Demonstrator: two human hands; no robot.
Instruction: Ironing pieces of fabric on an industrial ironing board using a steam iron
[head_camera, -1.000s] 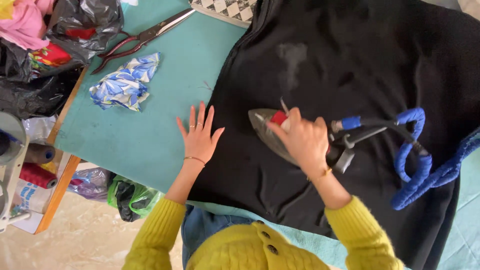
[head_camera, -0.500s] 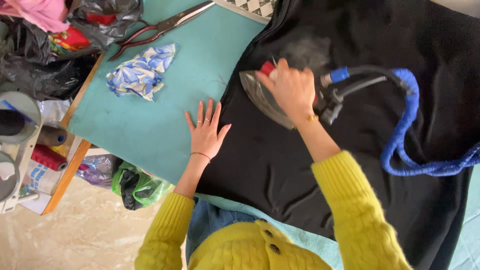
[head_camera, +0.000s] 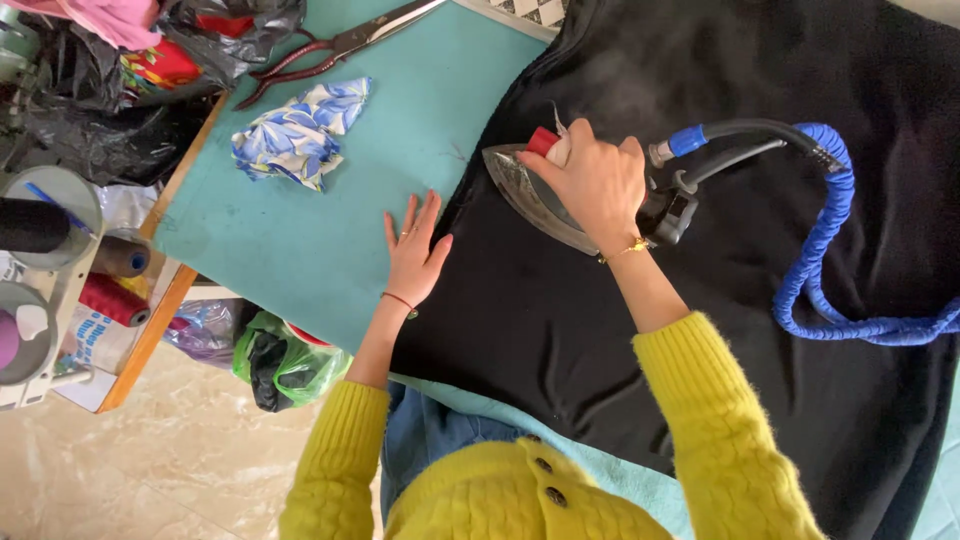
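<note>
steam iron (head_camera: 525, 190) pressed on black cloth (head_camera: 620, 330) atop teal desk (head_camera: 300, 250), right hand (head_camera: 592, 180) clenched on its handle; left hand (head_camera: 415, 255) released, flat at cloth's edge. best w/ slow strokes, blue hose (head_camera: 815, 260) kept clear.

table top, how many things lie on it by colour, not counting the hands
black: 1, the cloth
blue and white: 1, the crumpled fabric scrap
red-handled: 1, the scissors
silver: 1, the iron, held by the right hand
blue: 1, the wrapped hose
total: 5
</note>
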